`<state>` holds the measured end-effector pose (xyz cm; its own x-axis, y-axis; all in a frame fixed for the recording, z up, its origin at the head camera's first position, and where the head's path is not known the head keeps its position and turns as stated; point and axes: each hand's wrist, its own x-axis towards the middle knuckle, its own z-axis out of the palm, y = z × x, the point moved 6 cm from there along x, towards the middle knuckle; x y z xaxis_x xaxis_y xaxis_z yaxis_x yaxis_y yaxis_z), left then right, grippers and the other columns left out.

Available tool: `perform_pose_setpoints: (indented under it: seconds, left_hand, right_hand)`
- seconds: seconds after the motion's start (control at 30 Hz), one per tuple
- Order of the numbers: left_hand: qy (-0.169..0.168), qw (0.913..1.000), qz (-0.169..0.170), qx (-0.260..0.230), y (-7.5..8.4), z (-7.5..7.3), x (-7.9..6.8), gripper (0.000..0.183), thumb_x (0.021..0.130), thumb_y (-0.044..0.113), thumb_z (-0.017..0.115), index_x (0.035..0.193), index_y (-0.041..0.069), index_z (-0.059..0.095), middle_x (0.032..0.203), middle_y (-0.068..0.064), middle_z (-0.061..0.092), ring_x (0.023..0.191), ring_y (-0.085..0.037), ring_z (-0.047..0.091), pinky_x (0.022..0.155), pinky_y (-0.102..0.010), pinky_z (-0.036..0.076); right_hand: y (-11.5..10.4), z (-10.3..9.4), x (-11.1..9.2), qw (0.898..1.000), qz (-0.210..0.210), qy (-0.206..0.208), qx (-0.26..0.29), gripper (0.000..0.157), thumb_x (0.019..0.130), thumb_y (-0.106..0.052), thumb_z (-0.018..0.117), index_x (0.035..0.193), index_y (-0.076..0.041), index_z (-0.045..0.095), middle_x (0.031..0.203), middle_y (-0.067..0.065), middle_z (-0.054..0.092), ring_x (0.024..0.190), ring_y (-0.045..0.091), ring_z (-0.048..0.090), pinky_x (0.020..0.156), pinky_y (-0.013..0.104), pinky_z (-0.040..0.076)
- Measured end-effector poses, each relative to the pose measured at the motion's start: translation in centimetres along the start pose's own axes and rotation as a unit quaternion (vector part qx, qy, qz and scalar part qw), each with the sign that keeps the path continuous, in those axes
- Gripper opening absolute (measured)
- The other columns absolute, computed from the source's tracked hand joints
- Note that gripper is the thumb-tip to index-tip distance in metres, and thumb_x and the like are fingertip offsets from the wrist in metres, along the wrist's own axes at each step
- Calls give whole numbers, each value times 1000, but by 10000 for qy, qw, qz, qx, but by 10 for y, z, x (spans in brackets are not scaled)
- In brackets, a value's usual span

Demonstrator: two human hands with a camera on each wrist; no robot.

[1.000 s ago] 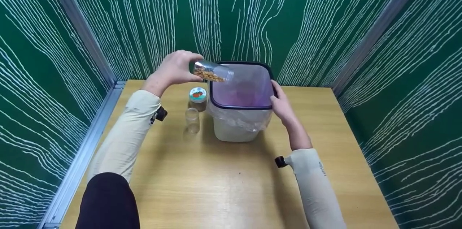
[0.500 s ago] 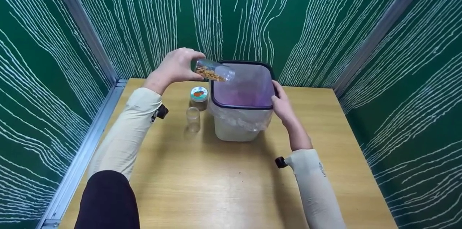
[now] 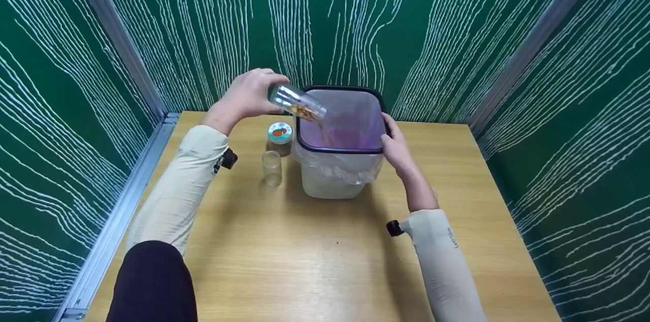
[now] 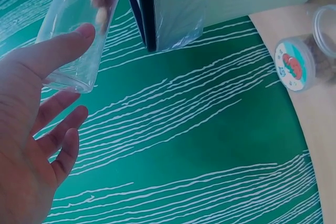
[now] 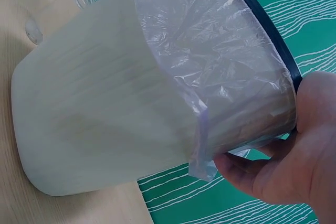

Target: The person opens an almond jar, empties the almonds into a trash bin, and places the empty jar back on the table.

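We see the left hand (image 3: 250, 93) gripping a clear tilted jar (image 3: 297, 102) near its base, with the thumb on one side and the fingers curled on the other. The jar slants down to the right, and its mouth lies over the bin (image 3: 330, 187). Brown pieces (image 3: 303, 110) are gathered toward the mouth, and below it we make out a few blurred ones inside the bin.

The right hand (image 3: 397, 145) holds the bin by the right side of its black rim (image 3: 339, 151). A thin plastic bag (image 3: 337, 168) lines the bin and folds over the outside.

Just left of the bin we see a lidded jar (image 3: 279, 140), its lid printed in white, green and red. Nearer to us, a clear standing jar (image 3: 272, 174) is upright on the wooden desk (image 3: 315, 251). Behind everything rises a green wall (image 3: 350, 32) with wavering white lines.
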<state>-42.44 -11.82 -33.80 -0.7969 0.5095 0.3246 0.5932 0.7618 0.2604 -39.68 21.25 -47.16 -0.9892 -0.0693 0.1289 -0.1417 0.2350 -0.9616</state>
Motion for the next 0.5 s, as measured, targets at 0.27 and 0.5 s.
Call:
perform_pose_setpoints:
  seconds: [0.27, 0.5]
  left_hand:
    - [-12, 10000, -30, -19, -1, 1, 0, 59, 71, 28, 85, 127, 21, 64, 115, -2, 62, 100, -20, 54, 85, -39, 48]
    - [-55, 10000, -79, -11, 0, 3, -2, 62, 71, 27, 85, 129, 23, 62, 116, -2, 58, 100, -21, 55, 83, -39, 49]
  right_hand:
    - [0, -1, 1, 9999, -41, -30, 165, 57, 97, 1, 32, 153, -8, 26, 157, 10, 22, 142, 20, 19, 115, 36, 16]
    - [1, -2, 1, 10000, 31, 38, -29, 58, 96, 0, 33, 153, -9, 26, 157, 10, 24, 142, 20, 20, 115, 36, 17]
